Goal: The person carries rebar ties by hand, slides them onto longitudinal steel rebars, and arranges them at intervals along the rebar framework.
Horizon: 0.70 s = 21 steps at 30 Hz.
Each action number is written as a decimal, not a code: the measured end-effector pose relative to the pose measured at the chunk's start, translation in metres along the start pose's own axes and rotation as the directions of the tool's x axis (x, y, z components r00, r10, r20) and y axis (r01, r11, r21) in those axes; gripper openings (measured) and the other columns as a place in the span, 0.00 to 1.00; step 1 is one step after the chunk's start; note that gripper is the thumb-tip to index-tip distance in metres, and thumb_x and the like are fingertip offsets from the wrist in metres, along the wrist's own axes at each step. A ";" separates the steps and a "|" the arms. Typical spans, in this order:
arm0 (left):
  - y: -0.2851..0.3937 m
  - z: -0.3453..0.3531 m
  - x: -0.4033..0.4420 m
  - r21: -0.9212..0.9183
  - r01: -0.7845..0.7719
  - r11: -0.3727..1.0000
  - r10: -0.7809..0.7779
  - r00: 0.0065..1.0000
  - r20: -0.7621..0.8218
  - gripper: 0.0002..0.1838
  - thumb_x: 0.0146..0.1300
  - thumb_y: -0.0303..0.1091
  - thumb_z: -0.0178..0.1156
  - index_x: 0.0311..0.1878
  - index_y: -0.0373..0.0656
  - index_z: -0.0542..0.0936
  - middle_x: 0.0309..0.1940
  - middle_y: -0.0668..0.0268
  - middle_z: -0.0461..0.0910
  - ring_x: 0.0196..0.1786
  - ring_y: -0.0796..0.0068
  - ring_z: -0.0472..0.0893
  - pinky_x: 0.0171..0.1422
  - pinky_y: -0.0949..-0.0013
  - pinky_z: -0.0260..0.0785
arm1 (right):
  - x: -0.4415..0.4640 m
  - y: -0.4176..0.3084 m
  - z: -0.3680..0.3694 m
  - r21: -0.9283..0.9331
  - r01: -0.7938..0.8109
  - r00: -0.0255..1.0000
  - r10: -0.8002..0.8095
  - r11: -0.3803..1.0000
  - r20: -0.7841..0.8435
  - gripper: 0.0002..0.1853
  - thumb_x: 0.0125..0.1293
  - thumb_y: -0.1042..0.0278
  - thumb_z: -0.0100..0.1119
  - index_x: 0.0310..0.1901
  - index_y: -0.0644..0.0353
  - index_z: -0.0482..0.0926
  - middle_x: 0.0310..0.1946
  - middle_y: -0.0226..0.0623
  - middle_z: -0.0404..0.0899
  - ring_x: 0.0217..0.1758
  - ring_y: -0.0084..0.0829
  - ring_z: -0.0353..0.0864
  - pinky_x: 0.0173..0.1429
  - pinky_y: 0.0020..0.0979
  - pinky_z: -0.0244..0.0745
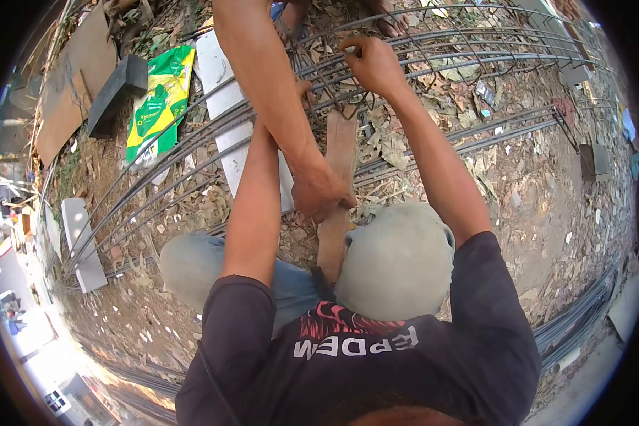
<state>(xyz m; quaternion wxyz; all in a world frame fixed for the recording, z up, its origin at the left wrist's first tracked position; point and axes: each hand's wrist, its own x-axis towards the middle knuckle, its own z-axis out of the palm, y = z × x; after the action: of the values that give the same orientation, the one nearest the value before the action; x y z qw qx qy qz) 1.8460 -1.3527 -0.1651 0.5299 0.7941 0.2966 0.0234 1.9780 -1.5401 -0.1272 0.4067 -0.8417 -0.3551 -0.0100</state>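
My right hand (375,67) is raised over a cage of steel reinforcing bars (504,57). Its fingers are curled into a pinch, and whatever lies between them is too small to make out. Behind another person's forearm, my left hand (304,88) is mostly hidden; only a bit of finger shows beside the bars and a stirrup. That other person's hand (323,193) reaches down from the top and grasps a wooden plank (341,145). The plank runs from under the cage to between my knees.
A green and yellow sack (160,103), a dark grey block (121,89) and a brown board (78,85) lie at upper left. White slabs (224,96) sit beneath the bars. More bars (575,312) are bundled at lower right. Dry leaves litter the soil.
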 end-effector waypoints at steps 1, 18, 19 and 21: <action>-0.005 -0.004 0.003 -0.033 -0.018 0.999 0.018 1.000 0.000 0.12 0.69 0.40 0.68 0.35 0.41 0.83 0.24 0.65 0.87 0.23 0.79 0.79 0.28 0.73 0.69 | 0.003 -0.003 -0.002 -0.011 0.011 1.000 -0.011 1.000 -0.001 0.16 0.64 0.66 0.66 0.53 0.55 0.89 0.26 0.47 0.84 0.30 0.44 0.85 0.42 0.42 0.78; -0.020 0.000 -0.001 -0.133 -0.062 0.989 0.061 0.998 -0.009 0.12 0.70 0.36 0.69 0.38 0.39 0.78 0.25 0.65 0.84 0.24 0.78 0.79 0.28 0.72 0.72 | 0.007 -0.001 0.002 -0.015 0.099 0.995 -0.098 0.995 0.021 0.17 0.65 0.64 0.63 0.54 0.56 0.87 0.34 0.52 0.88 0.39 0.50 0.88 0.49 0.45 0.81; -0.034 -0.002 0.009 -0.123 -0.229 0.966 0.230 0.973 -0.006 0.11 0.70 0.36 0.69 0.39 0.39 0.78 0.26 0.65 0.84 0.25 0.77 0.80 0.29 0.72 0.73 | 0.001 -0.002 0.006 -0.011 0.094 0.996 -0.094 0.995 0.002 0.17 0.65 0.64 0.63 0.54 0.56 0.87 0.36 0.53 0.88 0.40 0.51 0.88 0.50 0.45 0.81; -0.078 -0.003 0.040 -0.183 -0.441 0.879 0.452 0.892 0.024 0.11 0.69 0.35 0.69 0.42 0.39 0.79 0.30 0.66 0.83 0.31 0.78 0.80 0.35 0.72 0.73 | -0.012 -0.015 0.000 -0.008 0.015 0.999 -0.015 1.000 0.047 0.17 0.66 0.65 0.61 0.55 0.56 0.86 0.41 0.55 0.88 0.45 0.53 0.88 0.53 0.47 0.81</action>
<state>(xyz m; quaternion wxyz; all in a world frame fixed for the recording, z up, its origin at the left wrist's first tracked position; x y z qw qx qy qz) 1.8428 -1.3102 -0.2412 0.5865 0.7926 0.0848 0.1440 1.9593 -1.5406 -0.1209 0.3947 -0.8407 -0.3707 0.0052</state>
